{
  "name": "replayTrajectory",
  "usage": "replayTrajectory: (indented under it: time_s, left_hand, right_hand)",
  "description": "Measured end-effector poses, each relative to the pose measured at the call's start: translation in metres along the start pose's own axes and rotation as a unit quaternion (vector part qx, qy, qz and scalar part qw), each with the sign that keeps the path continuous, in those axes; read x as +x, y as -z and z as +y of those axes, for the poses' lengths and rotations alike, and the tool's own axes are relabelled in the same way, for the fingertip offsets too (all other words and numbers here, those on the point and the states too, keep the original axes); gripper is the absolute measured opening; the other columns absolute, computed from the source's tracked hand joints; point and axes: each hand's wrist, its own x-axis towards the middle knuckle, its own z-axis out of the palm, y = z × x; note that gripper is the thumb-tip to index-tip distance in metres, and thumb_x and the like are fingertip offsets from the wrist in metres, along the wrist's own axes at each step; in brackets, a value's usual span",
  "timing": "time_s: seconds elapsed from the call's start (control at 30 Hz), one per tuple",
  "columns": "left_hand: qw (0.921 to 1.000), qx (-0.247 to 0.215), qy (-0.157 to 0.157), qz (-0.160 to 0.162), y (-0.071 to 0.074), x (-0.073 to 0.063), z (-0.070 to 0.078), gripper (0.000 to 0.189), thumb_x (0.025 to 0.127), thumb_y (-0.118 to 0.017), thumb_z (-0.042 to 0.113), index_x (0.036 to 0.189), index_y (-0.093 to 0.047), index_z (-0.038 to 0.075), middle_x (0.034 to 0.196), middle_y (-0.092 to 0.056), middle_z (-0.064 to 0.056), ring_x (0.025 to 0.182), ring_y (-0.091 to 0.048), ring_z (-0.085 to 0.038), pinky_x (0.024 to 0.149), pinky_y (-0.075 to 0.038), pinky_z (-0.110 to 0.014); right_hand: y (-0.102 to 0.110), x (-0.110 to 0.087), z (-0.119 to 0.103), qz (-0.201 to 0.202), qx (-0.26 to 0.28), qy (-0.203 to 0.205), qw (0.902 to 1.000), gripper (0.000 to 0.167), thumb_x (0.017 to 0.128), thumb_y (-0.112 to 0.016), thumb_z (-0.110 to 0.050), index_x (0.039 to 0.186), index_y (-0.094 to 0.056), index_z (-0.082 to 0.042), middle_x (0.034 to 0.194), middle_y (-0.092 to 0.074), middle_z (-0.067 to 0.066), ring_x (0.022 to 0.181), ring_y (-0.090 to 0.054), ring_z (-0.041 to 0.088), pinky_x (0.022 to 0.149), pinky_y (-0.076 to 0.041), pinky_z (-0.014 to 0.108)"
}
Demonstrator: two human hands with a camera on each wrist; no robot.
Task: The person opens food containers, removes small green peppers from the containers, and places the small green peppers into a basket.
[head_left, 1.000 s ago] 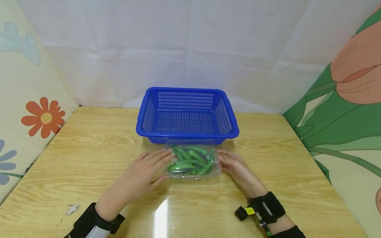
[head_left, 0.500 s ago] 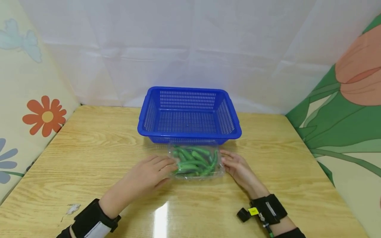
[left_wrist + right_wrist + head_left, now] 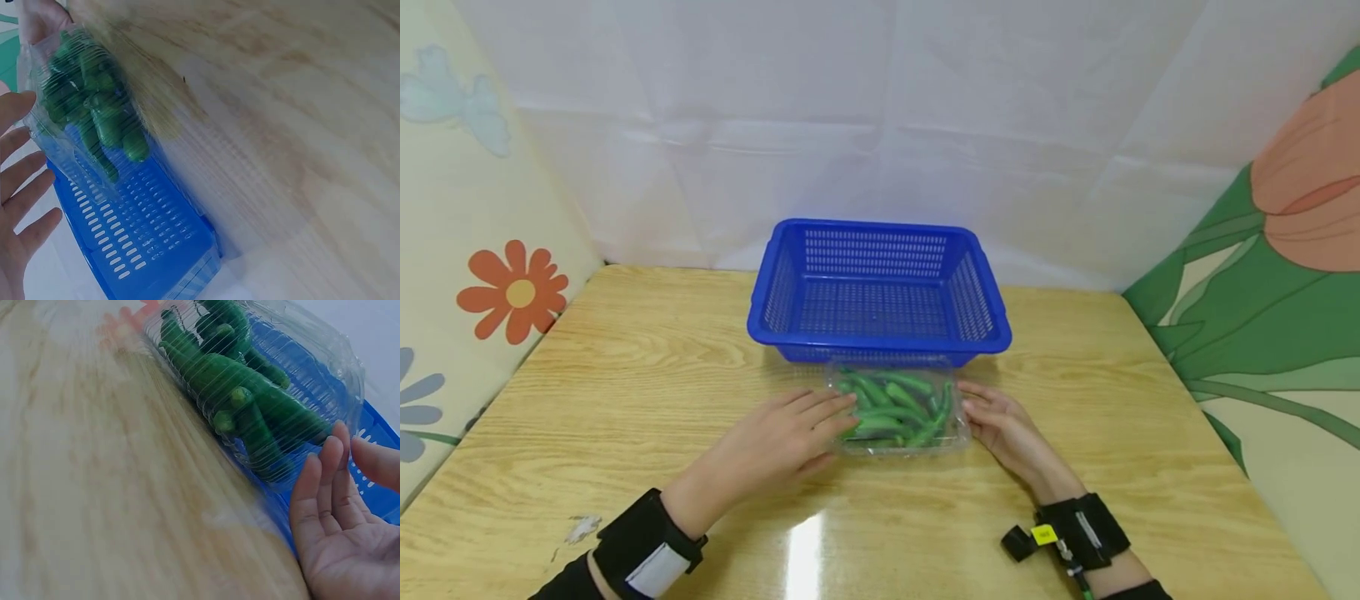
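A clear plastic box [image 3: 958,442] holding several green peppers [image 3: 880,427] lies on the table just in front of the blue basket. My left hand [image 3: 786,437] is at the box's left side, its fingertips overlapping the peppers from above. In the left wrist view those fingers [image 3: 28,184] are spread and fairly straight beside the film-like plastic. At the opposite end, my right hand [image 3: 1011,433] pinches the box's edge lightly. The right wrist view shows thumb and fingertips close together at that edge, with the peppers visible through the ribbed plastic.
The blue perforated basket [image 3: 880,343] stands with nothing in it behind the box, near the white cloth [image 3: 880,108] at the back. Printed panels flank the wooden table [image 3: 625,358] on both sides. Black straps circle both wrists.
The left hand's fingers have slid nearer to me along the box's left side, and its thumb has drawn in. Box and right hand appear slightly further right; the whole view has shifted a little too.
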Motion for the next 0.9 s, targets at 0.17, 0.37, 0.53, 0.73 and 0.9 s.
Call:
replayTrajectory:
  time_s: [0.17, 0.37, 0.53, 0.73, 0.9]
  left_hand:
    - [0.9995, -0.013, 0.016, -0.024, 0.0, 0.003, -0.001, 0.055, 0.088, -0.074, 0.035, 0.133, -0.06, 0.007, 0.139, -0.057, -0.013, 0.124, -0.057, -0.028, 0.107, -0.045, -0.041]
    - [0.9984, -0.04, 0.028, -0.029, -0.002, 0.004, -0.001, 0.057, 0.088, -0.074, 0.038, 0.134, -0.06, 0.007, 0.14, -0.057, -0.013, 0.124, -0.057, -0.028, 0.105, -0.047, -0.042]
    - [0.9976, -0.059, 0.032, -0.014, -0.002, 0.006, -0.002, 0.055, 0.087, -0.074, 0.038, 0.131, -0.062, 0.006, 0.138, -0.058, -0.013, 0.123, -0.058, -0.029, 0.103, -0.048, -0.042]
    - [0.9988, -0.041, 0.023, -0.011, -0.002, 0.008, -0.003, 0.052, 0.088, -0.072, 0.037, 0.13, -0.063, 0.006, 0.136, -0.059, -0.013, 0.122, -0.059, -0.028, 0.102, -0.049, -0.041]
    - [0.9981, 0.052, -0.001, -0.032, 0.001, 0.011, 0.001, 0.051, 0.09, -0.07, 0.038, 0.128, -0.065, 0.006, 0.133, -0.062, -0.012, 0.118, -0.062, -0.026, 0.101, -0.05, -0.037]
  right_hand:
    - [0.001, 0.0, 0.001, -0.008, 0.014, 0.001, 0.9999, 0.032, 0.101, -0.042, 0.008, 0.122, -0.059, -0.009, 0.096, -0.067, -0.002, 0.087, -0.063, 0.006, 0.077, -0.054, 0.019]
    - [-0.001, -0.001, 0.0, -0.002, -0.003, -0.004, 1.0, 0.028, 0.104, -0.041, 0.003, 0.122, -0.057, -0.01, 0.096, -0.065, -0.003, 0.087, -0.061, 0.006, 0.077, -0.053, 0.019]
    - [-0.002, -0.001, -0.002, 0.012, -0.014, -0.007, 0.9998, 0.026, 0.106, -0.04, -0.004, 0.12, -0.06, -0.013, 0.095, -0.062, -0.004, 0.087, -0.058, 0.007, 0.077, -0.052, 0.019]
    - [0.0, -0.001, -0.002, 0.005, 0.01, -0.001, 0.9999, 0.032, 0.106, -0.037, -0.003, 0.118, -0.065, -0.014, 0.094, -0.063, -0.002, 0.086, -0.058, 0.008, 0.076, -0.052, 0.019]
    - [-0.001, -0.001, -0.001, 0.004, 0.01, -0.003, 0.9999, 0.035, 0.106, -0.035, -0.002, 0.118, -0.065, -0.015, 0.093, -0.063, -0.003, 0.086, -0.059, 0.008, 0.076, -0.052, 0.019]
